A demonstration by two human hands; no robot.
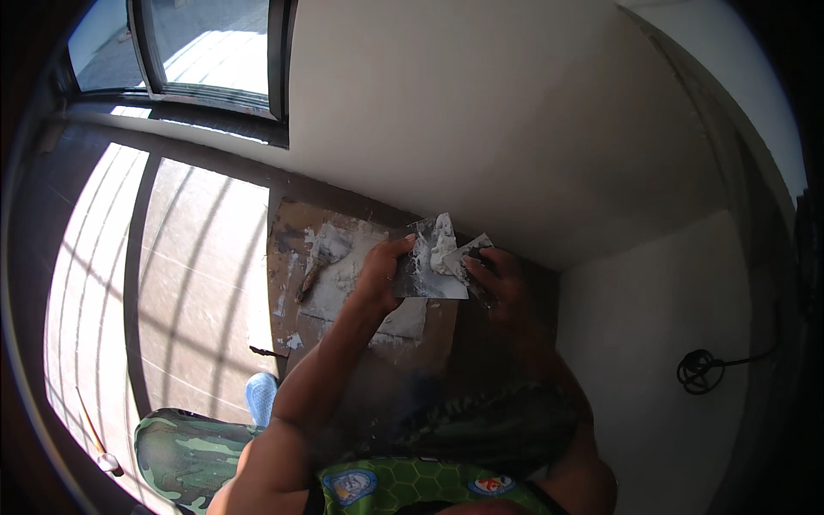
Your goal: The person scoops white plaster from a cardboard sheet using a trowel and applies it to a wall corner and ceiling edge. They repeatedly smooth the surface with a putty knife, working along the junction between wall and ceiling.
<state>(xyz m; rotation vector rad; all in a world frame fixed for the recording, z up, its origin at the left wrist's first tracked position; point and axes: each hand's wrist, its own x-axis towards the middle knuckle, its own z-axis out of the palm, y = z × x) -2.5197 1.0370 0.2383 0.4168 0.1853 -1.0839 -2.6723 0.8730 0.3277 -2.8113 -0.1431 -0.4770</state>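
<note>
My left hand [382, 268] is closed on the edge of a flat, thin metal plate [439, 287] smeared with white paste. A thick lump of the white putty [444, 245] lies along the plate's right side. In my right hand [506, 285] is a putty knife [469, 251], its blade coated with the same putty and touching the lump. Below them, a brown board [439, 330] on the floor bears a whitish, paste-covered sheet [330, 296]. A paste-smeared scraper [330, 246] with a brownish handle rests on that sheet, left of my left hand.
A pale wall [481, 112] rises just beyond the board and meets another wall [652, 300] at right. There, a black coiled cable [699, 371] hangs. A dark-framed window [210, 60] stands upper left; barred sunlight crosses the tiled floor [193, 275]. A blue shoe [260, 396] is near my knee.
</note>
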